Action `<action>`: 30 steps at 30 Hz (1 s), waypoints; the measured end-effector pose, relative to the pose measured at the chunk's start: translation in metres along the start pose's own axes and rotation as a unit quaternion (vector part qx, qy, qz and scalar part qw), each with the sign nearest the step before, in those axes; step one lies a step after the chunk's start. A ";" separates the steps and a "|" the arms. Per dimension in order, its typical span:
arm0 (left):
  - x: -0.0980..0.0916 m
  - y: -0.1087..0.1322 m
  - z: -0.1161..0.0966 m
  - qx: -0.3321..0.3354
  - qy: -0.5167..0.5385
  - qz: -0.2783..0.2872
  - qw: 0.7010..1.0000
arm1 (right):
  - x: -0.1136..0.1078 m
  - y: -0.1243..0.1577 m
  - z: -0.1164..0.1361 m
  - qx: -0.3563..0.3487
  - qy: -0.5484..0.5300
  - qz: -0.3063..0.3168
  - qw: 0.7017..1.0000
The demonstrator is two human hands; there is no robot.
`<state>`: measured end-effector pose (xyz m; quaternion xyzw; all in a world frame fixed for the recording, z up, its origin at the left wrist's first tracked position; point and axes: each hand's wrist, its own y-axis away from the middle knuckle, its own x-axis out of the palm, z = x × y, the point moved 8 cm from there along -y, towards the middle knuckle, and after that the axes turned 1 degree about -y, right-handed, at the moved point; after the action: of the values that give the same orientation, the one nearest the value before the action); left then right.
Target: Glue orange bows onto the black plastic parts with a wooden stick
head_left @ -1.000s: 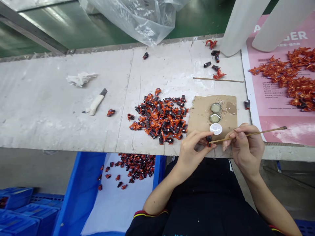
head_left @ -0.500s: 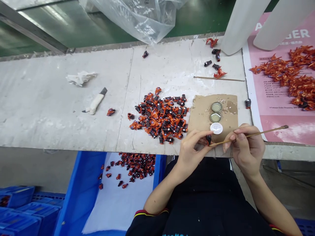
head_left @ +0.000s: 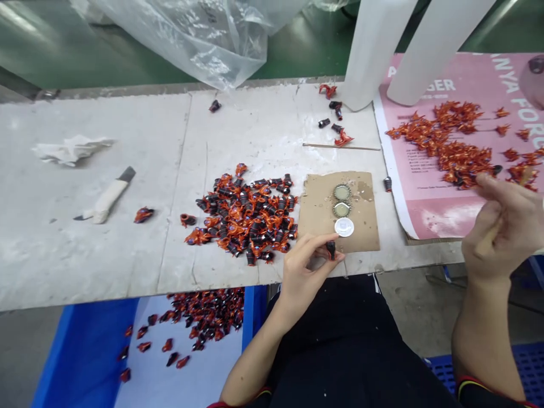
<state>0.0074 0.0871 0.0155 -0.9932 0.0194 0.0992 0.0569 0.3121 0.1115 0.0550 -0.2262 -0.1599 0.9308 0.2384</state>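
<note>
My left hand [head_left: 304,269] is at the table's near edge, pinching a small black piece [head_left: 330,249] between thumb and fingers. It sits just below a cardboard scrap [head_left: 318,209] that carries two metal bottle caps [head_left: 341,192] and a white cap [head_left: 344,227]. To the left of the cardboard lies a heap of orange-and-black pieces [head_left: 246,218]. My right hand [head_left: 504,226] is far to the right over the pink poster [head_left: 429,215], its fingers curled round a thin wooden stick [head_left: 527,174]. It is next to a pile of orange pieces [head_left: 450,141]. The hand is blurred.
A blue bin [head_left: 72,345] below the table edge holds more pieces [head_left: 204,317]. A wrapped knife [head_left: 106,198] and a crumpled tissue [head_left: 68,148] lie at the left. A second stick [head_left: 340,147], a plastic bag [head_left: 199,34] and two white tubes [head_left: 374,51] are at the back.
My right hand has drawn the stick away from the black piece and swung right to the orange pile on the poster. The left hand still holds the piece. The view has shifted right.
</note>
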 end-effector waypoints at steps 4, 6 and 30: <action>-0.001 -0.001 -0.003 0.009 0.002 0.003 1.000 | -0.028 -0.049 -0.022 -0.131 0.283 0.004 0.950; 0.000 -0.001 -0.003 0.005 0.005 0.004 1.000 | -0.025 -0.068 -0.040 -0.103 0.331 0.042 0.937; 0.002 0.001 0.002 0.000 -0.010 0.008 1.000 | 0.058 -0.082 -0.029 -0.192 0.433 0.208 0.856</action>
<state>0.0086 0.0864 0.0129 -0.9921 0.0264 0.1091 0.0559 0.3118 0.2157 0.0435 -0.6758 -0.1655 0.7173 0.0365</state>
